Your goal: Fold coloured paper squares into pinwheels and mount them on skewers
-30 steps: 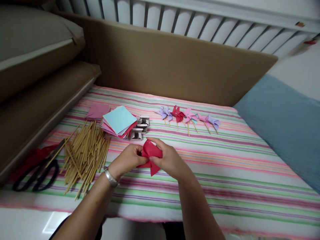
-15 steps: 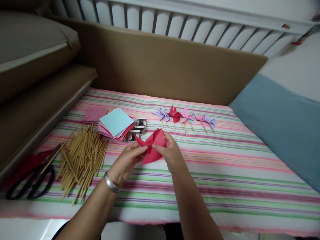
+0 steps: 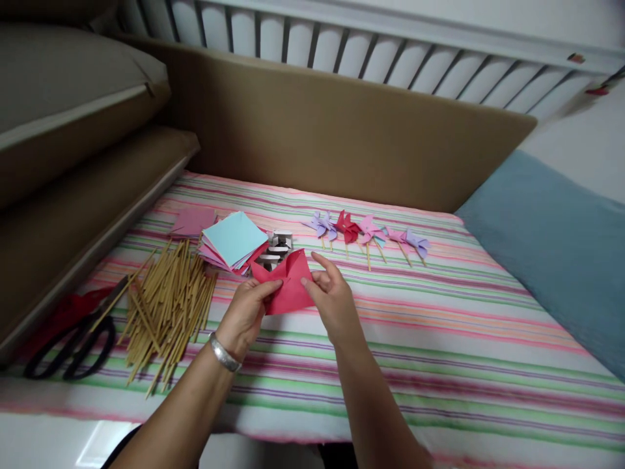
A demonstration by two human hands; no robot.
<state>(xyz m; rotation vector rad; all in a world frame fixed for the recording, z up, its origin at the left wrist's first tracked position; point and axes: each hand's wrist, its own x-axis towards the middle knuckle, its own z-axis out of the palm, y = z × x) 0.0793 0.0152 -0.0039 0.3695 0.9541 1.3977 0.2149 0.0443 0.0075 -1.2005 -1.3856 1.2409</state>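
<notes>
A square of red paper (image 3: 291, 293) with cuts and a partly raised upper corner is pinched at its left side by my left hand (image 3: 247, 312), thumb on top. My right hand (image 3: 334, 299) is at the paper's right edge, its thumb tip at the sheet and its index finger lifted apart. The fingers of my left hand under the sheet are hidden. Just behind the red sheet lie small white-and-dark pieces (image 3: 280, 241), too unclear to name. A stack of coloured paper squares (image 3: 237, 238), light blue on top, lies left of them.
Thin wooden sticks (image 3: 163, 312) lie in a loose pile at left, beside black-handled scissors (image 3: 73, 345) and red paper (image 3: 68, 312). Pink paper squares (image 3: 193, 223) lie behind. Several finished paper pinwheels (image 3: 371, 229) on sticks form a row at the back of the striped cloth (image 3: 463, 339).
The red paper's right side has opened out flatter, where a corner was folded in. My right hand has loosened from it, its index finger now lifted. The view has shifted slightly.
</notes>
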